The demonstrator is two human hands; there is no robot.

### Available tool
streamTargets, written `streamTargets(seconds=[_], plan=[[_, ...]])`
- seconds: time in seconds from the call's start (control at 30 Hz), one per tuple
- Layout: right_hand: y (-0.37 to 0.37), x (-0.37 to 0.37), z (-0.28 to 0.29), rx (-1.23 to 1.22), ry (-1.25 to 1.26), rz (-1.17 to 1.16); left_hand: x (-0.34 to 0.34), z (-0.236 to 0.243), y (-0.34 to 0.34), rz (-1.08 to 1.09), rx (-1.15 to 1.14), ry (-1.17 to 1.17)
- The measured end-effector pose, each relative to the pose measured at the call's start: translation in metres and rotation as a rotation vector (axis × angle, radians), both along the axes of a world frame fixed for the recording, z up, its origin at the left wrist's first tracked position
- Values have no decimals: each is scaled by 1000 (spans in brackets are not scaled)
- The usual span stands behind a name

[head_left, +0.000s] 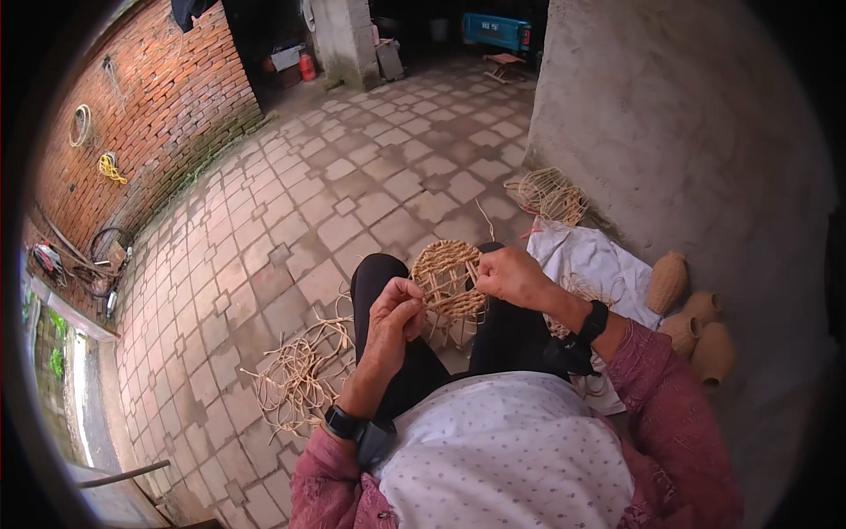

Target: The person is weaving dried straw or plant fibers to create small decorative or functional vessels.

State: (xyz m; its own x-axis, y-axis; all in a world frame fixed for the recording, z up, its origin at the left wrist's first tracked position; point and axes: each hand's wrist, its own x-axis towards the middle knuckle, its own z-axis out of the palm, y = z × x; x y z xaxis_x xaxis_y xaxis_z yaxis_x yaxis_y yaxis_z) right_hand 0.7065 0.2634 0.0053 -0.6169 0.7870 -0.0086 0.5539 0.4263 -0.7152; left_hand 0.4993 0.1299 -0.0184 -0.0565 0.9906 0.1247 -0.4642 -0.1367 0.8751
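Note:
A round, openwork woven basket piece (447, 266) of tan twisted cord is held up between my knees, with gaps in its middle and loose ends hanging below. My left hand (394, 320) is closed at its left edge, thumb and fingers pressed together. On the opposite edge, my right hand (513, 277) is closed in a pinch, fingertips against the weave. A loose strand (486, 219) stands up beside the right hand; whether those fingers also grip it is hidden.
Tangled cord (304, 375) lies on the paving by my left leg. At right are a white cloth sack (608, 264), a cord bundle (548, 194) and several vase-shaped woven baskets (668, 282) beside a plastered wall (670, 132). A brick wall (167, 97) stands left; a folding stool (504, 66) is far off.

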Motion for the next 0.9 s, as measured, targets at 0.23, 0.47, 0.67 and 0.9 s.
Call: streamTargets(seconds=[0.23,0.47,0.67,0.9], plan=[[-8,12,18,148,208,2,-4,-4,-8,14,-105,-39],[-31,-26,45,194,532,386,8,43,-13,124,173,261],[-51,-17,15,-271,723,163,4,43,-4,136,103,179],[-38,-11,17,163,323,-100,9,34,0,286,203,1381]])
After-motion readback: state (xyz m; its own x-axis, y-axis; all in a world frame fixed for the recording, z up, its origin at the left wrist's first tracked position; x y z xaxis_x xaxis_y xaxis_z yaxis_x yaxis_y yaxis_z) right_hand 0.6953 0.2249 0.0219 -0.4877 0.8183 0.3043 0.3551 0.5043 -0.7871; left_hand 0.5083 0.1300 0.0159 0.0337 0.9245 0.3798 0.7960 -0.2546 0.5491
